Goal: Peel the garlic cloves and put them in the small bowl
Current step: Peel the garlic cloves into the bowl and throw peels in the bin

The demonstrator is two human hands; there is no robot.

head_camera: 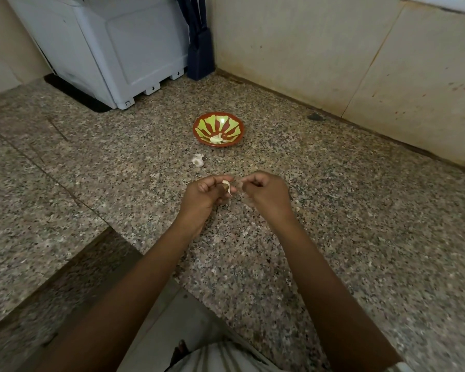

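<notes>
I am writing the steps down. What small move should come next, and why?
Probably the right hand should pull the loose skin off the garlic clove that the left hand pinches: skin hangs from it, so it seems not ready for the small bowl.

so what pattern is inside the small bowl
The small round bowl is red with yellow-green petal-shaped rays inside, clearest in the head view.

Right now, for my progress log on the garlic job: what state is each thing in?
bowl: upright, peeled cloves inside.
garlic head: lying on the counter, untouched.
left hand: grips a clove.
clove: skin partly off.
right hand: fingers curled beside the clove; holding peel or not, unclear.
</notes>
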